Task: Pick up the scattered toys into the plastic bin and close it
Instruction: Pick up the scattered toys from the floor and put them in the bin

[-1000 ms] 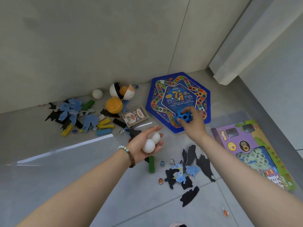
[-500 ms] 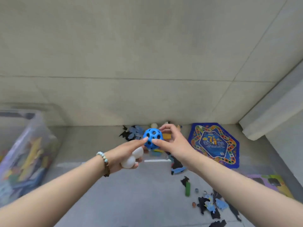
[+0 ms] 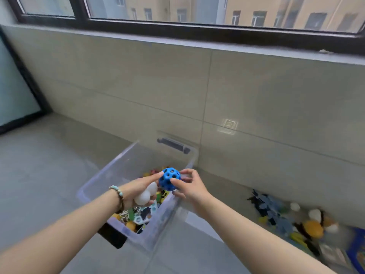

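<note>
Right grip (image 3: 194, 191) pinches the blue holed ball (image 3: 169, 179) between thumb and fingertips, while the left grip (image 3: 136, 189) cups two white balls (image 3: 146, 195) in its palm, its forefinger stretched out to touch the blue ball's side. Both grips hang over the open mouth of the clear plastic bin (image 3: 166, 220), which lies straight below them. The bin's long axis runs away from the person toward the tiled wall (image 3: 256, 95), slanted a little rightward. The blue ball sits above the bin's right half, near that side wall, and the white balls are nearer the middle. Being round, the balls need no aligning, so the drop likely calls only for letting go, the right grip perhaps shifting slightly leftward first.

The bin stands on the grey tiled floor (image 3: 49, 175) and already holds a jumble of coloured pieces. A clear panel with a dark handle at its far end may be the lid, though the view is too soft to be sure. More scattered toys (image 3: 276, 212) lie along the wall to the right, well apart from the bin. A dark-framed window (image 3: 197, 8) runs above.
</note>
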The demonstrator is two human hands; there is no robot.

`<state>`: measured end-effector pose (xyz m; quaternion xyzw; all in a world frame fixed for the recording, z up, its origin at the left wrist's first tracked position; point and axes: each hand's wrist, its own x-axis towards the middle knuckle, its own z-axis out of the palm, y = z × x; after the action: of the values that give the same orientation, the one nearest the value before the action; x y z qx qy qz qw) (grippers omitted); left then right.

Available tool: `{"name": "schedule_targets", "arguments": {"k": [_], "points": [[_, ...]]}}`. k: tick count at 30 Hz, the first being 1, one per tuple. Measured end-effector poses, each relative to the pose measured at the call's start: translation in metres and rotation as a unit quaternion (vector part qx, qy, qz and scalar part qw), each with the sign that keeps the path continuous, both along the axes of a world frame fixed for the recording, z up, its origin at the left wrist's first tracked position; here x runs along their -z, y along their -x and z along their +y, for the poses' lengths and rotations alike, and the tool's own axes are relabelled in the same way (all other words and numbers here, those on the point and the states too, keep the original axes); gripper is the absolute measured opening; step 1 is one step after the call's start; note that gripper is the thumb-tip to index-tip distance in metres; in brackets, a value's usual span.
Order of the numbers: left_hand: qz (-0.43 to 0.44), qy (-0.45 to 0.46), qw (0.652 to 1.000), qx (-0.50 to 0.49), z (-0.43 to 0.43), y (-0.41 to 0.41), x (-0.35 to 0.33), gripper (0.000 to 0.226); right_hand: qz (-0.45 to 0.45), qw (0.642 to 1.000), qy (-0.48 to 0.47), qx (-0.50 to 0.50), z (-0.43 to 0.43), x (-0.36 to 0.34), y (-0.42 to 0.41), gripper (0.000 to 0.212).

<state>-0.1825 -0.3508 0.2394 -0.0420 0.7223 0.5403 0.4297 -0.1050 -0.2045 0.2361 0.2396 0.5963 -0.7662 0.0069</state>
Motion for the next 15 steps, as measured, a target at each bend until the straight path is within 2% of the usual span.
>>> {"name": "schedule_targets", "arguments": {"k": [3, 6, 8, 12, 15], "points": [[-0.065, -0.105, 0.983, -0.137, -0.015, 0.022, 0.013, 0.057, -0.012, 0.996, 0.085, 0.001, -0.019, 0.005, 0.027, 0.03], [-0.061, -0.173, 0.96, -0.213, -0.009, 0.038, 0.021, 0.063, -0.015, 0.996, 0.078, 0.026, -0.011, 0.015, 0.035, 0.03], [-0.027, -0.147, 0.968, -0.2, -0.001, 0.038, 0.022, 0.062, -0.033, 0.998, 0.042, 0.022, 0.006, 0.023, 0.028, 0.03], [0.061, -0.045, 0.992, -0.103, 0.022, 0.026, 0.021, 0.056, -0.067, 0.998, -0.015, 0.015, 0.061, 0.033, -0.005, 0.025], [0.106, -0.043, 0.993, -0.036, 0.052, 0.011, 0.01, 0.049, -0.099, 0.994, -0.05, 0.019, 0.116, 0.029, -0.042, 0.027]]}}
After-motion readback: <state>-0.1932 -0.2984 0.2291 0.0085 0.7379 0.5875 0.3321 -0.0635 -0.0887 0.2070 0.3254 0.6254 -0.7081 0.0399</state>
